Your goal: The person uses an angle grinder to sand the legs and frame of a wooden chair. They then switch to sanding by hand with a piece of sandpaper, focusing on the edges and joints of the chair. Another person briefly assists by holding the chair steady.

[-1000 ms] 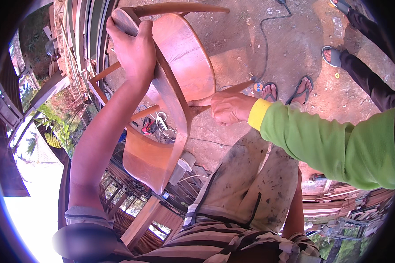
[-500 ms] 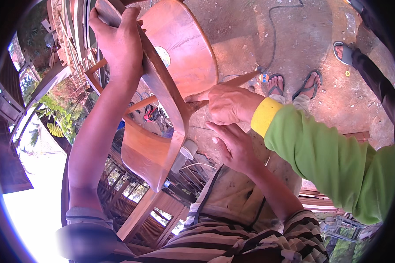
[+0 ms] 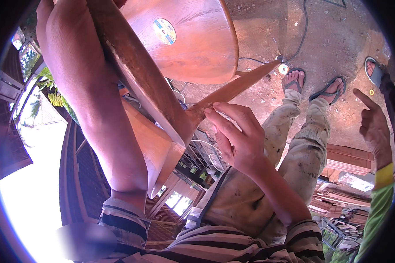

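L hand wraps brown angular wooden chair frame, left of ctr; R hand touches tapered brown wooden leg nr its joint, thumb-fingers gap narrow; prob. joint check; next needs steady L grip

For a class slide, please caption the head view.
Left hand gripping a wooden chair, right hand at its leg joint; a co-worker's hand extends one finger.

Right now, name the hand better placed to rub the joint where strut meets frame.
The right hand, I'd judge: it is at the joint and looks empty, while the left hand is wrapped around the wooden frame farther along.
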{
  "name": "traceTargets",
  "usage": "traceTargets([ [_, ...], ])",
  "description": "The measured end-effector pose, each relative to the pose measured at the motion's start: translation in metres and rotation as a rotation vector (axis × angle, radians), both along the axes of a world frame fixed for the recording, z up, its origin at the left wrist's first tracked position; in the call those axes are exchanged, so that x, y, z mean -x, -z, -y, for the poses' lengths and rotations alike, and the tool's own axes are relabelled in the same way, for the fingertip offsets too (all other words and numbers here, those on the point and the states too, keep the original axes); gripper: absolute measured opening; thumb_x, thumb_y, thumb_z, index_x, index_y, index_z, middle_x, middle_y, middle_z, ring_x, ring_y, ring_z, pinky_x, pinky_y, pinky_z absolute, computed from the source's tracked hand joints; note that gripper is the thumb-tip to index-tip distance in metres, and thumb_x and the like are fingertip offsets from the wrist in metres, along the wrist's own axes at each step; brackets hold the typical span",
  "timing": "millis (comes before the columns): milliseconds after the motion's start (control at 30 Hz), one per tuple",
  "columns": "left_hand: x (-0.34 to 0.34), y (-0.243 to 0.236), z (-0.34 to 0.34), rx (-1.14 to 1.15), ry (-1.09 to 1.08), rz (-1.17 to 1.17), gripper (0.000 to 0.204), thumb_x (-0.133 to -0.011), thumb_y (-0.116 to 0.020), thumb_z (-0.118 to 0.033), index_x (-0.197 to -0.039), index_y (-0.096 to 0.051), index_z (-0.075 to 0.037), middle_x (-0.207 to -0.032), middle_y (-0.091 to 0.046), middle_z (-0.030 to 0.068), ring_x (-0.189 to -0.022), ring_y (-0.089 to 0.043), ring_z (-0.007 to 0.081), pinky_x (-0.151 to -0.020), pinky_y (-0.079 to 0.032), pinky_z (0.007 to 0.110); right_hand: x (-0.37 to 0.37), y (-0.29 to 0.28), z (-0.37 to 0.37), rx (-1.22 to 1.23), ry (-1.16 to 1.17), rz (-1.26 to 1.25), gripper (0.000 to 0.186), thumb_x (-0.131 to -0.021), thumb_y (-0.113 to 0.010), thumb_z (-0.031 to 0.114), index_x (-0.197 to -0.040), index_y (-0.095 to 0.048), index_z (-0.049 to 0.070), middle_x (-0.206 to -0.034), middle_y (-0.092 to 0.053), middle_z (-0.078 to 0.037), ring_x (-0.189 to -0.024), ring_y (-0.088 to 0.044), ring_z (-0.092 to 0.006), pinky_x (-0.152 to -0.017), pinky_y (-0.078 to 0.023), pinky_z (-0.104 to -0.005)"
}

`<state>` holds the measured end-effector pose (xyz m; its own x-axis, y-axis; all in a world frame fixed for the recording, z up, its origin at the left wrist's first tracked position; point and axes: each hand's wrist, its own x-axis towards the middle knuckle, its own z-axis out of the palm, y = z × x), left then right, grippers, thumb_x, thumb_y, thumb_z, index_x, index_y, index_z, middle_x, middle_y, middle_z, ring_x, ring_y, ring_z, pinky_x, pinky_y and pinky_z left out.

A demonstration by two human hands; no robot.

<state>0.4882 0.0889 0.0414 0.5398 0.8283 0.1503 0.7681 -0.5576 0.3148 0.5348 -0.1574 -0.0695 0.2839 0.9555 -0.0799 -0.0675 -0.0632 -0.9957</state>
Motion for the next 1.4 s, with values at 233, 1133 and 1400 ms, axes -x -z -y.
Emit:
traceTargets([
  [233, 0.030, 0.006, 0.005, 0.127, -0.146, 0.184, 0.037, -0.099, -0.057, -0.016, -0.137, -0.057, -0.011, -0.127, -0.061, 0.0120, -0.096, -0.064, 0.0195, -0.089, -0.054, 0.033, -0.005, 0.017, -0.029, -0.065, -0.090, -0.104, 0.042, -0.071, -0.079, 0.003, -0.112, -0.078, 0.013, -0.106, -0.070, -0.005, -0.085, -0.069, -0.0228, -0.069, -0.057, -0.0335],
  [1133, 0.037, -0.014, -0.040, 0.352, -0.115, 0.257, 0.037, -0.099, -0.058, -0.017, -0.134, -0.058, -0.010, -0.125, -0.061, 0.0116, -0.096, -0.064, 0.0196, -0.089, -0.054, 0.033, -0.008, 0.047, -0.083, -0.334, -0.342, -0.371, 0.019, -0.073, -0.072, 0.004, -0.091, -0.068, -0.001, -0.088, -0.056, -0.006, -0.082, -0.058, -0.0220, -0.065, -0.053, -0.0348],
  [1400, 0.036, -0.012, -0.041, 0.352, -0.116, 0.252, 0.036, -0.098, -0.058, -0.018, -0.134, -0.058, -0.010, -0.125, -0.061, 0.0115, -0.095, -0.064, 0.0197, -0.089, -0.054, 0.033, -0.005, 0.053, -0.084, -0.315, -0.344, -0.452, 0.020, -0.073, -0.072, 0.003, -0.092, -0.067, -0.001, -0.090, -0.056, -0.008, -0.084, -0.059, -0.0244, -0.068, -0.053, -0.0364],
])
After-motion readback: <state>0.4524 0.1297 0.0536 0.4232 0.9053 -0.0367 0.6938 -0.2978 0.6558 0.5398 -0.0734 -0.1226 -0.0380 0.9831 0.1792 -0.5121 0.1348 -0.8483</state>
